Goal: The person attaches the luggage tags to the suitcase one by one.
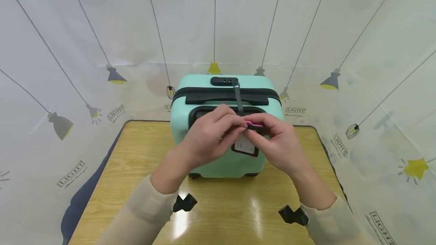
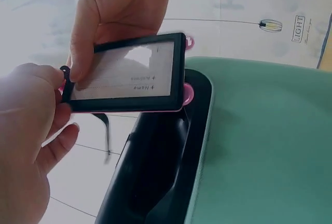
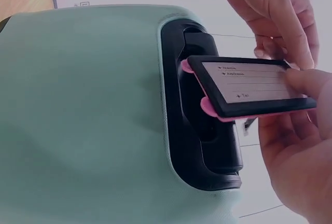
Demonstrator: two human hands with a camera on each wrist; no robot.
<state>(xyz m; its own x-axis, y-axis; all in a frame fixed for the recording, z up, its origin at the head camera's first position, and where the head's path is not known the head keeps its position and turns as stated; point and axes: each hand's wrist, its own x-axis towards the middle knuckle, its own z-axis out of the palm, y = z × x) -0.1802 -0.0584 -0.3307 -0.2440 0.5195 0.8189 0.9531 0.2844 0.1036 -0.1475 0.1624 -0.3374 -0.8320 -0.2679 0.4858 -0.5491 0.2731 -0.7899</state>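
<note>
A luggage tag [image 1: 244, 145], black-framed and pink-backed with a white address card, hangs in front of a mint-green suitcase [image 1: 221, 167]. My right hand [image 1: 281, 141] grips the tag near its upper end, its thumb lying over the card's face in the right wrist view. From the other side, my left hand [image 1: 209, 135] pinches the small black tab at that same end with its fingertips. A dark grey strap [image 1: 238, 99] runs down from the suitcase top toward my fingers; its lower end is hidden behind them. Pink rounded bits [image 3: 209, 107] stick out at the tag's lower end.
The suitcase stands upright on a wooden table [image 1: 136, 162], its black carry handle [image 1: 218, 97] and combination lock [image 1: 223, 81] on top. Behind it hangs a pale lamp-print backdrop [image 1: 187, 22]. Each sleeve bears a black wrist camera, the left one [image 1: 185, 202] over the table.
</note>
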